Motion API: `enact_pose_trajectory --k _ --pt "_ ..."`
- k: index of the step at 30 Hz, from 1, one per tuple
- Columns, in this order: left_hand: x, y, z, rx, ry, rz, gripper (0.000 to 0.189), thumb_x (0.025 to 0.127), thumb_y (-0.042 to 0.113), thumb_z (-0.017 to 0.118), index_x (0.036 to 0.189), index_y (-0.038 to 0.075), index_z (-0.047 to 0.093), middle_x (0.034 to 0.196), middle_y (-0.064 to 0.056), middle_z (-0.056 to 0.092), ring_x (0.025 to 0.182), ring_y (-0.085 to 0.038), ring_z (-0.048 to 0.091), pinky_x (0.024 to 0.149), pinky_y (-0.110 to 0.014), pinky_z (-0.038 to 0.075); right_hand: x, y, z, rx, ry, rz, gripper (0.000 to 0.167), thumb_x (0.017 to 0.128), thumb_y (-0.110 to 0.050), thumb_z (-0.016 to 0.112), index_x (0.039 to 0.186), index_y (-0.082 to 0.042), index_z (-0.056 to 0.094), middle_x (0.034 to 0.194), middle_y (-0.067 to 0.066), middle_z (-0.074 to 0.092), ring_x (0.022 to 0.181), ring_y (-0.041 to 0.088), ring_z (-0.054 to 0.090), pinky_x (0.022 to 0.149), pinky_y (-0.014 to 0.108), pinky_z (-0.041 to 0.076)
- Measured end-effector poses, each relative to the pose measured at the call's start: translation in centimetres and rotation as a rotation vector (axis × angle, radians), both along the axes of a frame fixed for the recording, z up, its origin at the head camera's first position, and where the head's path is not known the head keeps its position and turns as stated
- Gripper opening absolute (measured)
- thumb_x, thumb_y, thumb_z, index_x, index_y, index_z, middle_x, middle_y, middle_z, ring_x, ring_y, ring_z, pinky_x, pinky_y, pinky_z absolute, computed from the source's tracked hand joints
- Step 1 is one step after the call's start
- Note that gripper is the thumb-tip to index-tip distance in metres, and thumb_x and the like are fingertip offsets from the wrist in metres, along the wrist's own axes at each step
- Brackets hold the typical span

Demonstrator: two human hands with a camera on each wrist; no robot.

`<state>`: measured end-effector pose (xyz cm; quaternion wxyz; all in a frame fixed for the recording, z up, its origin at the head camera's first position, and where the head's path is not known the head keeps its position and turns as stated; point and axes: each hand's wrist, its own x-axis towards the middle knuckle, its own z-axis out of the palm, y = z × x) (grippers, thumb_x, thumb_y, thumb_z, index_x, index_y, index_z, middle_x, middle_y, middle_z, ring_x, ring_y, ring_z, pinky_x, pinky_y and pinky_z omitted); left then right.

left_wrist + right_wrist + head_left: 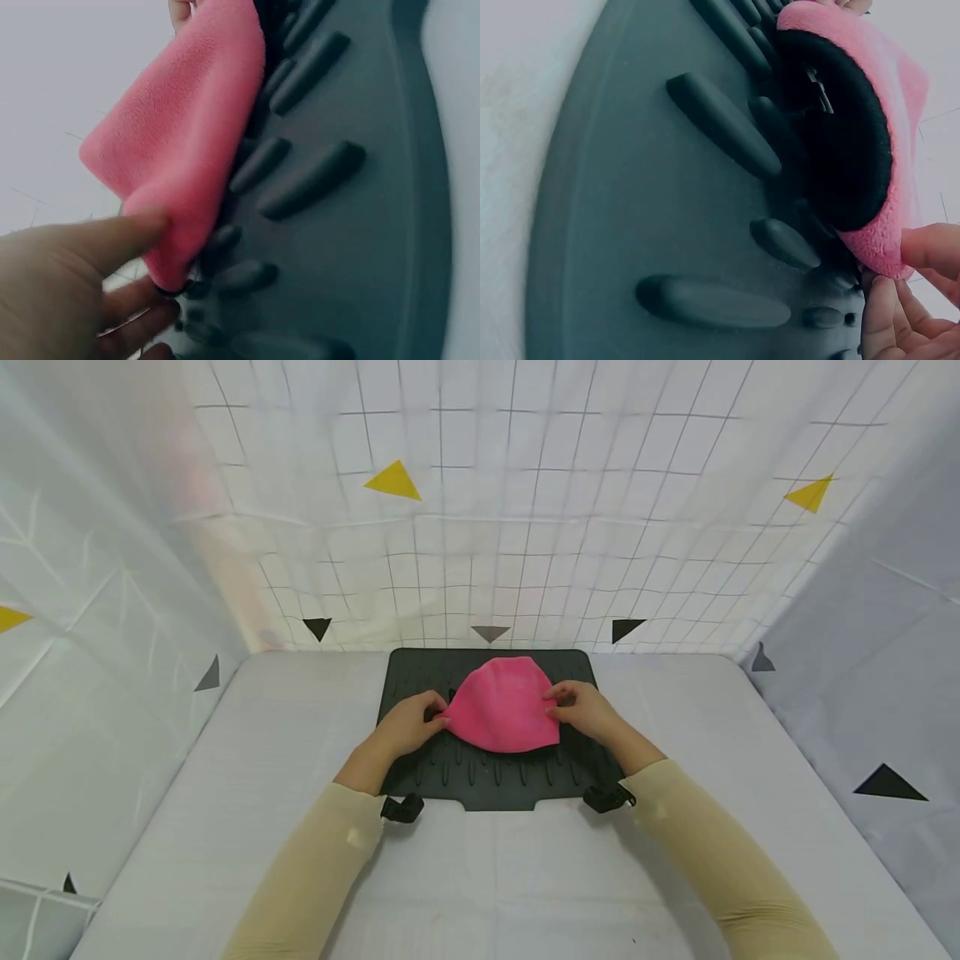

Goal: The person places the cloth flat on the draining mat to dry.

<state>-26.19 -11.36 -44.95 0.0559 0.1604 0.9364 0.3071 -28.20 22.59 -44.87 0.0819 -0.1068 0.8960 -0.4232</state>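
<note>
A pink fleece beanie (502,706) is held brim down over a dark ridged tray mat (495,795). My left hand (405,725) pinches its left edge between thumb and fingers; the left wrist view shows the thumb on the pink outer side (180,135). On the opposite side, my right hand (588,712) grips the right edge of the brim. The right wrist view looks into the opening, where a black lining (877,161) and a small pale tag (820,90) show. The brim spreads between the two hands, close over the ridges.
The mat lies on a white-covered table (480,877) near its back edge. Behind hangs a white gridded curtain (480,552) with yellow and black triangles, and plain white sheets (847,635) enclose the sides. A black wrist camera (402,808) sits at each cuff.
</note>
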Motion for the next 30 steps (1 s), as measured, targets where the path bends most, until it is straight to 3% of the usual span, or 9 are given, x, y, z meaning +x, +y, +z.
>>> enact_pose_trajectory --k 4,12,19,22,24,26,30 --pt "0.2 0.2 0.1 -0.012 -0.018 -0.044 0.017 0.096 0.024 0.07 0.105 0.013 0.061 0.097 -0.004 0.061 0.09 -0.021 0.054 0.082 -0.037 0.045 0.1 0.1 0.0 -0.035 -0.043 0.002 0.031 0.094 -0.011 0.07 0.123 -0.004 0.065 0.121 0.018 0.063 0.105 0.028 0.061 0.086 0.037 0.055" --pt "0.6 -0.7 0.6 0.018 0.008 -0.037 0.011 0.101 0.019 0.062 0.104 0.01 0.056 0.091 -0.005 0.058 0.081 -0.019 0.052 0.072 -0.034 0.043 0.5 0.5 0.8 -0.096 -0.123 0.007 0.034 0.095 -0.011 0.067 0.128 -0.003 0.064 0.129 0.02 0.06 0.108 0.029 0.06 0.09 0.038 0.054" --pt "1.8 -2.5 3.8 0.123 0.024 -0.049 0.014 0.102 0.016 0.059 0.108 0.006 0.052 0.089 -0.008 0.054 0.081 -0.021 0.051 0.07 -0.035 0.043 2.3 1.6 4.6 -0.058 -0.071 -0.028 0.036 0.094 -0.012 0.067 0.129 -0.002 0.064 0.126 0.018 0.061 0.106 0.028 0.059 0.087 0.034 0.053" --pt "2.4 -2.7 5.1 0.142 -0.019 -0.004 0.019 0.102 0.023 0.06 0.111 0.008 0.052 0.089 -0.008 0.053 0.08 -0.022 0.051 0.068 -0.035 0.043 3.2 1.7 6.0 -0.021 -0.074 -0.03 0.036 0.093 -0.013 0.068 0.128 -0.002 0.065 0.12 0.017 0.062 0.104 0.028 0.058 0.086 0.035 0.052" --pt "2.7 -2.8 5.3 0.138 -0.06 0.043 0.023 0.101 0.027 0.062 0.112 0.009 0.052 0.089 -0.009 0.053 0.08 -0.022 0.051 0.067 -0.034 0.043 3.5 1.6 6.0 -0.001 -0.114 -0.014 0.037 0.093 -0.014 0.068 0.128 -0.001 0.065 0.119 0.016 0.062 0.102 0.027 0.059 0.087 0.037 0.053" --pt "2.8 -2.8 4.9 0.121 -0.108 0.098 0.026 0.1 0.03 0.063 0.112 0.01 0.052 0.089 -0.009 0.053 0.08 -0.022 0.052 0.066 -0.034 0.043 3.6 1.4 5.4 0.021 -0.15 0.024 0.037 0.093 -0.013 0.068 0.127 -0.001 0.065 0.117 0.015 0.064 0.099 0.025 0.061 0.088 0.038 0.054" --pt "2.7 -2.8 2.9 0.041 -0.186 0.159 0.03 0.099 0.03 0.064 0.115 0.007 0.053 0.088 -0.009 0.055 0.08 -0.022 0.053 0.067 -0.034 0.043 3.3 0.9 3.0 0.013 -0.227 0.095 0.035 0.093 -0.012 0.069 0.127 -0.001 0.065 0.109 0.013 0.067 0.091 0.022 0.065 0.085 0.036 0.056"
